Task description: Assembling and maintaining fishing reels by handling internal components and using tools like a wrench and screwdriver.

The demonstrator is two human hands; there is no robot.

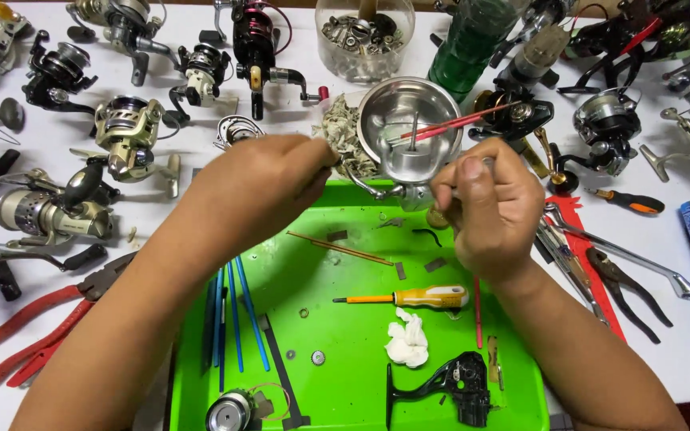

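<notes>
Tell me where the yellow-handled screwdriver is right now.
The yellow-handled screwdriver lies flat on the green tray, toward its right side, just above the white wad and below the right hand.

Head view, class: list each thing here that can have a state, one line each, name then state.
Silver reel rotor: held over the tray's far edge, open cup facing up, shaft showing.
Left hand: closed on a rag beside the rotor.
Right hand: fingers pinched at the rotor's base.
Yellow screwdriver: lying flat, unheld.
Black reel body: stripped, lying on the tray.
Green tray: holds loose parts.
</notes>
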